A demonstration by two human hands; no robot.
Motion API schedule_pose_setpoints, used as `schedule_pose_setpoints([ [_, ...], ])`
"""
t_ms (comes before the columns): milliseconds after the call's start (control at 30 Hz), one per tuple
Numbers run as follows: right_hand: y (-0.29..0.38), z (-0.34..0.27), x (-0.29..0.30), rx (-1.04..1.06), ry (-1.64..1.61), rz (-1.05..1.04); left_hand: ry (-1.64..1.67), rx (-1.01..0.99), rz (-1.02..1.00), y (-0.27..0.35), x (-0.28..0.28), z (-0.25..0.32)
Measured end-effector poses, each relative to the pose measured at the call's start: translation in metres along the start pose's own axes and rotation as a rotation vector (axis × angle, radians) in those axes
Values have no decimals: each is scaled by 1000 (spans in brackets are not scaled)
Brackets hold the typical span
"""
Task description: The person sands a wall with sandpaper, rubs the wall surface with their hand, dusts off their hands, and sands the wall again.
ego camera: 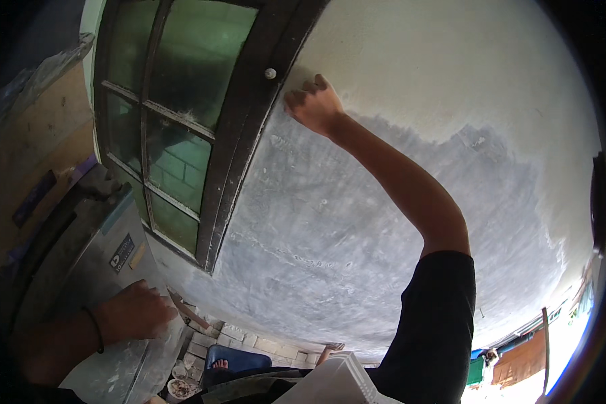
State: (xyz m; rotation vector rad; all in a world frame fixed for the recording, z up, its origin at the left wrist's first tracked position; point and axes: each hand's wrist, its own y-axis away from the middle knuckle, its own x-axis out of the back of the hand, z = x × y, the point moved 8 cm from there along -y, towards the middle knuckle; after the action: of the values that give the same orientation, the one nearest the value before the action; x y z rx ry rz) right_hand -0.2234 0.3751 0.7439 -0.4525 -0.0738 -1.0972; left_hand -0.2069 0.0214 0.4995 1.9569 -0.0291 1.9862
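My right hand [315, 104] is raised against a wall [303, 212], fingers curled, close beside a dark wooden window frame [242, 96]. Whether anything sits under those fingers cannot be made out. The wall is bare grey plaster with a ragged upper border, and off-white paint [434, 60] lies above and to the right of it. Lower left, my left hand [139, 310] has curled fingers and a dark band at the wrist. It is in front of a grey metal appliance [93, 267], perhaps a refrigerator, which bears stickers. What the left hand holds, if anything, is hidden.
The window has several greenish panes [197, 65] and a round pale knob [270, 73]. Below are a blue plastic stool [252, 357] with a bare foot on it, a tub of debris [182, 388] and pale bricks [247, 339]. A white ridged object [333, 381] fills the bottom foreground.
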Motion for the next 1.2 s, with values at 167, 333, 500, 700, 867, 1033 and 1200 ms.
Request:
schedule_pose_setpoints([
  [167, 30, 12, 18, 18, 13, 34, -66, 11, -25, 2, 0, -9],
  [333, 89, 47, 52, -2, -3, 157, -20, 84, 160, 8, 20, -23],
  [500, 151, 77, 83, -2, -96, 185, -49, 85, 170, 6, 17, -27],
  [700, 178, 87, 94, 7, -74, 83, -18, 80, 168, 1, 19, -24],
  [867, 139, 79, 77, 49, -59, 91, 14, 74, 120, -5, 16, -20],
  [1033, 75, 47, 50, 88, -42, 149, -47, 10, 51, -7, 4, -12],
  [1200, 15, 9, 16, 96, -6, 194, -75, 13, 16, 3, 8, 0],
])
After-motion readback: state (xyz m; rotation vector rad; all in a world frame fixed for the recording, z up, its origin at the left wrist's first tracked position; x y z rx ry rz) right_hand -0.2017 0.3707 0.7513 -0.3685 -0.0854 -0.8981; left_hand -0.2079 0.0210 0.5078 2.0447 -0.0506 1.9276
